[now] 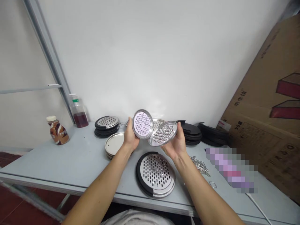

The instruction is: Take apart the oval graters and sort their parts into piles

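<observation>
My left hand (pixel 131 136) grips a round metal grater disc (pixel 142 124) by its edge, its perforated face turned towards me. A second grater disc (pixel 163 133) is held in my right hand (pixel 176 144), tilted flatter, its raised teeth catching the light. The rims of the two discs meet or nearly meet in the middle; I cannot tell which. Below them on the table lies a grater disc with a black curved rim piece (pixel 156 174) along its left side. Left of it, partly behind my left forearm, is a stack of plain metal discs (pixel 113 145).
Black-rimmed grater discs (pixel 106 125) are stacked at the back left, black round parts (pixel 191 132) at the back right. Metal rings and clips (pixel 200 165) lie right of my right forearm, near a blurred-out device with a cable (pixel 257 206). Bottles (pixel 57 130) stand left; a large carton (pixel 262 125) stands right.
</observation>
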A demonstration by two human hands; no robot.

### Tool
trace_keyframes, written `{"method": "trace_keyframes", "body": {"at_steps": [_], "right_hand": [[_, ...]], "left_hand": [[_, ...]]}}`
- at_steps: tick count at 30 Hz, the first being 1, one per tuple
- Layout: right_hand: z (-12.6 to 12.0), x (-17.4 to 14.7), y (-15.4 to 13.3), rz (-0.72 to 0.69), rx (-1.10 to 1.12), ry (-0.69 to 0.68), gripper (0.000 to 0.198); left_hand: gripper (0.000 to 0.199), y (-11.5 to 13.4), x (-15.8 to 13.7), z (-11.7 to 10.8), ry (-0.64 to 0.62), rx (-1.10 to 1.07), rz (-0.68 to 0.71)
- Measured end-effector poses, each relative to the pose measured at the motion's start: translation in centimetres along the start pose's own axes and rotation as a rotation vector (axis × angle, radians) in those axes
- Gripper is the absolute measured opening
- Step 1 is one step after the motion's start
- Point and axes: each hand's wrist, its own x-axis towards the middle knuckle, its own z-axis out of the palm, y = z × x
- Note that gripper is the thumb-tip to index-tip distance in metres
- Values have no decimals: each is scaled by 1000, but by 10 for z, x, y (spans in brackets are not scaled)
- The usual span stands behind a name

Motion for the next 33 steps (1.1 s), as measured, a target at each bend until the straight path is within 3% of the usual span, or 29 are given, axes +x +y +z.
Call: {"method": "trace_keyframes", "body": {"at_steps": [2,6,7,12,16,19,22,27,30,33], "right_hand": [[-6,1,-6,40,72,14,60],[-15,3,-22,-3,146,92,65],[-18,4,-28,-31,149,120,65],[-33,11,-51,-85,85,274,64],[-41,22,-47,-12,-64,486,43],[-42,36,-32,3,-228,630,25],[-40,56,-21,-46,-323,677,17],[-31,74,-16,-41,-371,603,7],[-31,65,-17,0,-373,547,5],[-36,51,-18,12,-391,545,11]], "left_hand": [[63,9,10,-6,88,-73,-78],[21,25,23,-23,284,7,-64],[19,30,25,-28,324,34,-42],[38,64,28,-62,446,172,49],[43,80,24,-86,495,259,64],[43,77,22,-93,479,298,59],[37,69,20,-91,441,335,57],[29,55,14,-80,372,420,55],[38,47,5,-70,281,489,61],[45,40,-8,-58,122,683,161]]}}
